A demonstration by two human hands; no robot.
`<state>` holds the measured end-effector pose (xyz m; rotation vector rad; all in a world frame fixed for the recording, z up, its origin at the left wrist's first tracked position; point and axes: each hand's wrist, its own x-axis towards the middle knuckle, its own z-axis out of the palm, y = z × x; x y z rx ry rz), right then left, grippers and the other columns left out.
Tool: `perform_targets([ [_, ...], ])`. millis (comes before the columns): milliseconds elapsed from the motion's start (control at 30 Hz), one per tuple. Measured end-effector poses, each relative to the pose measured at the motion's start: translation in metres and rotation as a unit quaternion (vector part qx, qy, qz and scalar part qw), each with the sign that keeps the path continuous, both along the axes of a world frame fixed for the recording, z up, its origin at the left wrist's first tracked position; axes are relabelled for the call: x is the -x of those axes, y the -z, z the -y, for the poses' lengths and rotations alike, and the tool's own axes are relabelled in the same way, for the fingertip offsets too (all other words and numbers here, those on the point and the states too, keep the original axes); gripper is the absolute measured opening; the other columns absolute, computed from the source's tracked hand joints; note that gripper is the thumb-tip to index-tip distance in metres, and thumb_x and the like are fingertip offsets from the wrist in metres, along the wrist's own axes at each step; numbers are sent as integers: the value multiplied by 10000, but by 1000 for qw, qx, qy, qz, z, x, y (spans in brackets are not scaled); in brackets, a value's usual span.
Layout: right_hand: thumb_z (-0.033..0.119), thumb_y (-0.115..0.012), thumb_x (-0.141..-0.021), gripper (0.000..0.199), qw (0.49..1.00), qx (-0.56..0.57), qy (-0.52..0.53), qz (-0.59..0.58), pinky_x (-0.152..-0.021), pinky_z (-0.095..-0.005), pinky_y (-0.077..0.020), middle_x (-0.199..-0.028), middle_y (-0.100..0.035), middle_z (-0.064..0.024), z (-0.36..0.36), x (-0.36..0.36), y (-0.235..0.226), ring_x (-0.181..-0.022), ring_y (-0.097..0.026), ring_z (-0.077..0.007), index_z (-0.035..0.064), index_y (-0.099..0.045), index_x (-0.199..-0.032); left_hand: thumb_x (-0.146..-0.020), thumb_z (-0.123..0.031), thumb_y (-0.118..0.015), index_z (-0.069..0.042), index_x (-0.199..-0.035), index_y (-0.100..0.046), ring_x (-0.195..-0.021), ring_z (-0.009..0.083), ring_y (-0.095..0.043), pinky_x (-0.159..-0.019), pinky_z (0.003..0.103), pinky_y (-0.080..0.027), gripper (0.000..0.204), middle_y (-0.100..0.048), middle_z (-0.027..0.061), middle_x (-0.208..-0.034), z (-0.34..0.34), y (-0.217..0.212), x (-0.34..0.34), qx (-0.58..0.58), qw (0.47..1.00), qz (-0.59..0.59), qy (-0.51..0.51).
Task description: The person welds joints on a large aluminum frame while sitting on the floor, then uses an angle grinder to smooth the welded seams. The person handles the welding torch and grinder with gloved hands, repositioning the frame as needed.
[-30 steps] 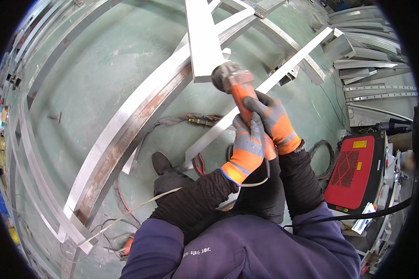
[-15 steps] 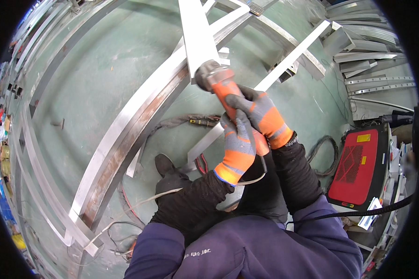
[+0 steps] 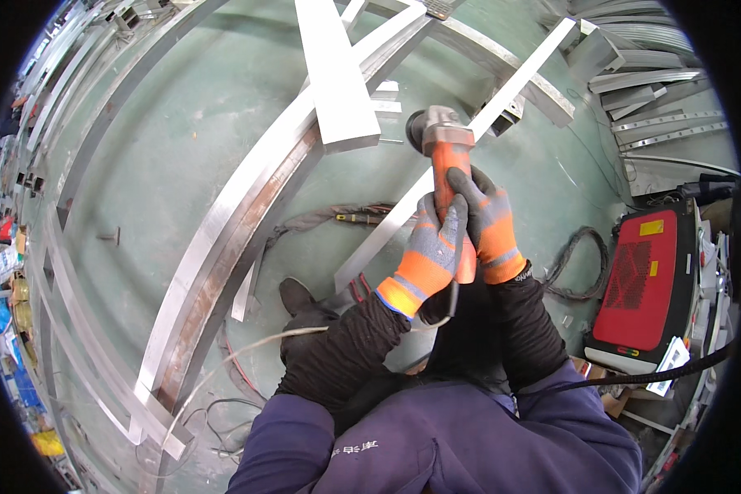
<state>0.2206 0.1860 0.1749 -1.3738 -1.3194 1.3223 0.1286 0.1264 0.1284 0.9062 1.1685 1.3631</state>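
The left hand and the right hand wear gloves that are grey on the fingers and bright orange on the back. Long black sleeves cover both arms. The jacket is dark blue-purple, with small white marks on the chest.

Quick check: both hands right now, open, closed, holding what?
Left hand: closed around the orange angle grinder, on its body.
Right hand: closed around the same grinder body, beside the left.
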Motion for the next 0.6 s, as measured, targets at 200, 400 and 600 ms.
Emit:
perform_targets([
  [200,75,-677,-809,472,879,-398,-143,218,-791,-388,-535,-1045,-675,-199,-39,-11,44,-917,-668,-374,119,-583,-1269,-932,-459,-628,12,-1322,-449,-1057,446,-615,-877,431,-492,637,-633,273,-1102,-12,-17,43,-83,954,-286,20],
  [400,309,-707,-860,427,892,230,-15,-388,-786,-410,-554,-995,-656,-163,-64,11,56,-885,-657,-298,27,-554,-1142,-956,-430,-618,71,-1311,-501,-999,303,-664,-883,379,-519,625,-625,229,-1145,-41,35,92,90,992,-35,-81],
  [600,342,-683,-876,468,909,173,3,-379,-726,-426,-556,-881,-639,-182,-76,5,56,-768,-652,-297,8,-523,-1161,-918,-444,-682,20,-1303,-517,-1101,340,-605,-982,473,-498,625,-610,183,-1146,-85,53,123,184,915,284,-220],
])
